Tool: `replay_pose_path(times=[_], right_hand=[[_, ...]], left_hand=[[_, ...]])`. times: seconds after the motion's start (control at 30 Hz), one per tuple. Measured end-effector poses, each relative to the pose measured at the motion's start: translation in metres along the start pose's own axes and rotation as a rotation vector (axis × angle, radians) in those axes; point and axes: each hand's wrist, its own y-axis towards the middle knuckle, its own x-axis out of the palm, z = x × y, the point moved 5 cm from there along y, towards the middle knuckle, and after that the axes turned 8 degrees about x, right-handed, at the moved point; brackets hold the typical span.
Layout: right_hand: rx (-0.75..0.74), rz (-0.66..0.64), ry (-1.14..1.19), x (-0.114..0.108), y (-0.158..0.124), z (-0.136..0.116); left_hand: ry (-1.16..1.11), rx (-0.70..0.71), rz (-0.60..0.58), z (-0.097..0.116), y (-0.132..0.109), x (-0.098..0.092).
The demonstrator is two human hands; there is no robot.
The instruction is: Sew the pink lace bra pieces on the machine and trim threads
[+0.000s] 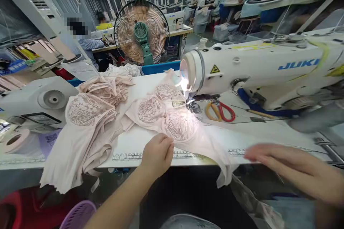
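A pale pink lace bra (pixel 178 127) lies spread on the white sewing table, one cup under the lit needle area of the sewing machine (pixel 242 68). At its lower edge my left hand (pixel 158 152) is closed, fingers curled and pinching the fabric. One wing of the bra trails right and hangs over the table's front edge. My right hand (pixel 287 164) is off to the right above the front edge, apart from the bra. Its fingers look stretched out, though motion blurs them, and no held thing shows clearly.
Stacked pink bras (pixel 90 114) drape over the table's left side. Scissors with yellow and red handles (pixel 220 111) lie by the machine. A ruler strip (pixel 126 156) runs along the front edge. Behind stand a large fan (pixel 141 32) and several people at other machines.
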Motion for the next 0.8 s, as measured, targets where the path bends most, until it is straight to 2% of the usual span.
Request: replay_pose_path(times=[0.07,0.13,0.23,0.33,0.47,0.7,0.8], right_hand=[[-0.055,-0.039,0.005,0.008,0.036,0.003],[-0.191,-0.045,-0.084,0.028,0.064,0.0],[-0.396,-0.042,-0.23,0.06,0.084,-0.004],[-0.479,-0.028,-0.279,0.074,0.087,-0.002],[-0.492,-0.006,-0.247,0.075,0.08,-0.005],[-0.457,0.119,-0.311,0.079,0.07,-0.014],[-0.458,0.139,-0.328,0.08,0.068,-0.012]], left_hand=[[0.146,-0.079,-0.091,0.003,0.015,0.012],[0.267,-0.155,-0.21,-0.002,0.025,0.022],[0.316,-0.194,-0.342,-0.015,0.033,0.029],[0.283,-0.203,-0.4,-0.028,0.037,0.025],[0.214,-0.166,-0.461,-0.046,0.043,0.019],[0.136,0.065,-0.447,-0.074,0.055,0.015],[0.15,0.121,-0.442,-0.08,0.056,0.016]])
